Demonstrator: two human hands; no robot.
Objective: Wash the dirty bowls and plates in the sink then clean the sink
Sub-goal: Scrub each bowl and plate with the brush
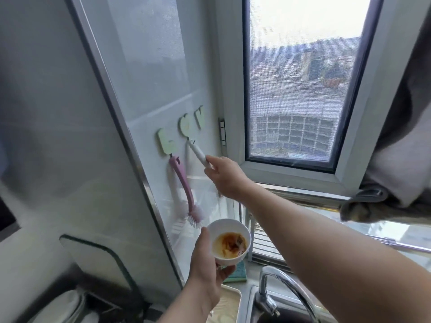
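From the head camera, the left hand (207, 259) cups a small white bowl (229, 241) smeared with orange sauce, held above the counter beside the chrome faucet (277, 290). The right hand (225, 177) pinches a white brush handle (198, 153) hanging from a pale letter-shaped hook (186, 125). A pink dish brush (185, 190) hangs just beside it against the glossy wall panel. A green sponge (238, 273) lies under the bowl.

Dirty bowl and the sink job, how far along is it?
Nothing looks washed yet. The left hand holds the white bowl, its inside coated with orange residue. The right hand grips a white-handled tool at the wall hook. Washing and sink cleaning remain.
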